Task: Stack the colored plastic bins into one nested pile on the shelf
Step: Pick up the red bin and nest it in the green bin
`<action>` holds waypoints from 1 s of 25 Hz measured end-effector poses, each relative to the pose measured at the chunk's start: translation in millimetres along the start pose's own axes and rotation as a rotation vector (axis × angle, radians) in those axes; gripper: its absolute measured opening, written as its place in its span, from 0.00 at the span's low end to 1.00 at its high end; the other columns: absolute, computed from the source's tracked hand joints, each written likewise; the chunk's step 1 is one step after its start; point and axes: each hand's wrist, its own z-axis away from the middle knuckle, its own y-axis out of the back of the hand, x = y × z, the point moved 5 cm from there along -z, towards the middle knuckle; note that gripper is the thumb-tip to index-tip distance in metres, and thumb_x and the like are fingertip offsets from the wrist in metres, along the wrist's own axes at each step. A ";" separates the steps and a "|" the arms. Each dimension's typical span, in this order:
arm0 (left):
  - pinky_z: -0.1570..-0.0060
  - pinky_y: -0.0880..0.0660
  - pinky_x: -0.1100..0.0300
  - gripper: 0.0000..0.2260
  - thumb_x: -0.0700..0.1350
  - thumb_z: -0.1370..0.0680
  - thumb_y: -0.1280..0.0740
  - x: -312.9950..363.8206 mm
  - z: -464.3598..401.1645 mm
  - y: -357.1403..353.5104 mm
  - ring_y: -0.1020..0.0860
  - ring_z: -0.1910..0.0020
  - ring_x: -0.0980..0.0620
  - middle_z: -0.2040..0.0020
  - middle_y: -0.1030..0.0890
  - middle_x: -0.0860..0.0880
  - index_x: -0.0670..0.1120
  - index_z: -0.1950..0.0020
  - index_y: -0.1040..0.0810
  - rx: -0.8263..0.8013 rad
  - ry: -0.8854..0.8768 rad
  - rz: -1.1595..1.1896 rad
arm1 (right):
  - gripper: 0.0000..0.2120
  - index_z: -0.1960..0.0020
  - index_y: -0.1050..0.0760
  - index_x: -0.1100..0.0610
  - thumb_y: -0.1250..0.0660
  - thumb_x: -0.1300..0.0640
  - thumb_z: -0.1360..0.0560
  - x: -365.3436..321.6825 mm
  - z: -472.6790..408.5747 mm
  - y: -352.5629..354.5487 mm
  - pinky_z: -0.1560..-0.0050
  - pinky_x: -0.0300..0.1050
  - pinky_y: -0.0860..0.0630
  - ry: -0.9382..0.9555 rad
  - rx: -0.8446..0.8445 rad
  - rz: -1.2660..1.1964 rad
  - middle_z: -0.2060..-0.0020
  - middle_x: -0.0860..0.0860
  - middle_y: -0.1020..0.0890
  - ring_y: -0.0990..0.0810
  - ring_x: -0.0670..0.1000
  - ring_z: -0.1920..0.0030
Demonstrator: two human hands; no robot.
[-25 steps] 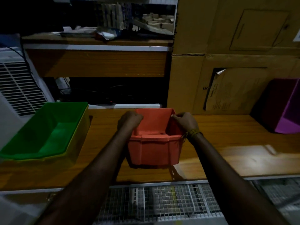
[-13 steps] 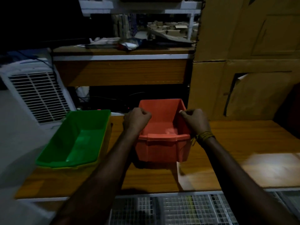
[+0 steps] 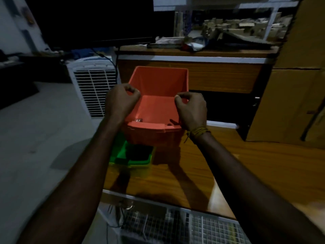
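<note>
An orange-red plastic bin hangs in the air, tilted with its opening toward me. My left hand grips its left side wall and my right hand grips its right side wall. Directly below it sits the green bin, nested in a yellow bin at the left end of the wooden shelf. The orange-red bin covers most of the green one; only its near end shows.
A white slatted cooler stands on the floor to the left. Cardboard boxes rise at the right back. A wooden desk with clutter is behind. Wire mesh lies under the shelf's front edge.
Both hands have lifted the orange-red bin off the shelf and carried it left, over the green bin. The view has swung left; the purple bin is out of sight.
</note>
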 end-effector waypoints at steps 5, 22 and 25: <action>0.51 0.27 0.58 0.08 0.48 0.26 0.31 -50.2 -10.7 27.2 0.18 0.49 0.46 0.51 0.15 0.45 0.46 0.53 0.16 -0.002 0.031 -0.057 | 0.17 0.48 0.17 0.49 0.38 0.43 0.29 -22.6 4.5 -59.1 0.42 0.52 0.22 -0.021 -0.108 0.005 0.45 0.56 0.19 0.20 0.56 0.45; 0.54 0.30 0.60 0.04 0.48 0.25 0.30 -136.8 -13.8 -1.5 0.20 0.52 0.49 0.52 0.16 0.48 0.52 0.59 0.21 -0.124 0.069 -0.092 | 0.17 0.39 0.23 0.49 0.36 0.51 0.27 8.4 56.0 -137.9 0.35 0.50 0.32 -0.140 -0.311 0.101 0.37 0.60 0.30 0.32 0.62 0.35; 0.53 0.28 0.59 0.04 0.49 0.25 0.30 -148.9 -10.8 -10.0 0.19 0.51 0.48 0.51 0.15 0.47 0.51 0.58 0.18 -0.160 0.097 -0.094 | 0.18 0.38 0.23 0.50 0.36 0.50 0.27 15.6 59.1 -140.9 0.34 0.51 0.33 -0.137 -0.312 0.107 0.37 0.61 0.31 0.32 0.63 0.35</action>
